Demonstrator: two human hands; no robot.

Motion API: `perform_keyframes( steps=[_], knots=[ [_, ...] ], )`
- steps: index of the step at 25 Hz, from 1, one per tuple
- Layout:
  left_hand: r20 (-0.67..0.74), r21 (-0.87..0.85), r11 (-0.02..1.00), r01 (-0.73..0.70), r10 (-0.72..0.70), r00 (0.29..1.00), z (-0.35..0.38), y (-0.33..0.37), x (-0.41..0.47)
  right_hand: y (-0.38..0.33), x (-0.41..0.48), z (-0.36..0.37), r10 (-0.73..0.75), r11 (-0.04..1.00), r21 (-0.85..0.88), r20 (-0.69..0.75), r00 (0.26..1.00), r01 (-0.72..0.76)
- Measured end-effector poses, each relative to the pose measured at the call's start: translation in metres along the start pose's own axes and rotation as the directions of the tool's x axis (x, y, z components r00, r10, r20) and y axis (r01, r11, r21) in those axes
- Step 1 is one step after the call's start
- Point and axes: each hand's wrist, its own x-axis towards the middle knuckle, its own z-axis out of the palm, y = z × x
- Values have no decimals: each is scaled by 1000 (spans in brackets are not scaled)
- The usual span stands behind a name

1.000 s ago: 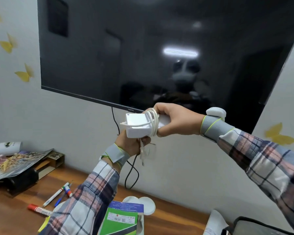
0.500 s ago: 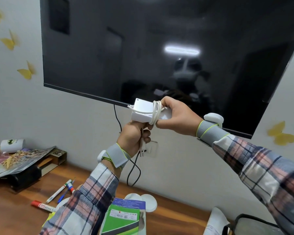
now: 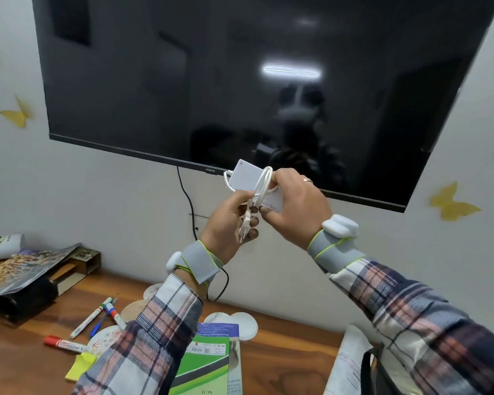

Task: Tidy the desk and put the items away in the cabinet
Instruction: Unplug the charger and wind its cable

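A white power adapter [image 3: 244,176] with its white cord [image 3: 263,183] looped around it is held up in front of the wall, below the television. My right hand [image 3: 295,203] grips the adapter's right end, fingers curled round it. My left hand [image 3: 228,223] sits just below and holds the cord's plug end [image 3: 245,223], which hangs between its fingers. Both hands are well above the wooden desk [image 3: 291,354].
On the desk lie several markers [image 3: 90,317], a red marker [image 3: 62,344], a green booklet [image 3: 208,363], round white coasters [image 3: 244,323], a yellow note [image 3: 79,366] and a magazine on a black box [image 3: 23,266]. A black cable [image 3: 187,195] hangs from the wall-mounted television [image 3: 240,81]. A newspaper [image 3: 348,363] lies at right.
The adapter has tilted and moved up and right a little. My left hand has slid from under the adapter to the plug end of the cord.
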Motion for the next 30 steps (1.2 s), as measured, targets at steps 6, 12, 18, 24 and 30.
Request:
perform_keyframes(
  steps=[6,12,18,24,30],
  knots=[
    [12,39,998,44,-44,999,12,-29,3,3,-39,8,4,980,-199,-48,999,-14],
    [56,-75,989,130,-126,990,18,-67,11,10,-88,3,101,995,-20,-14,995,-101],
    [156,1,981,192,-190,969,48,-127,6,29,-148,-5,443,875,203,30,896,-440],
    [174,150,955,256,-280,944,87,-210,-8,59,-221,-7,679,710,135,134,722,-692],
    [154,265,869,417,-465,872,135,-271,-10,103,-280,-20,804,575,89,124,582,-814]
  ],
)
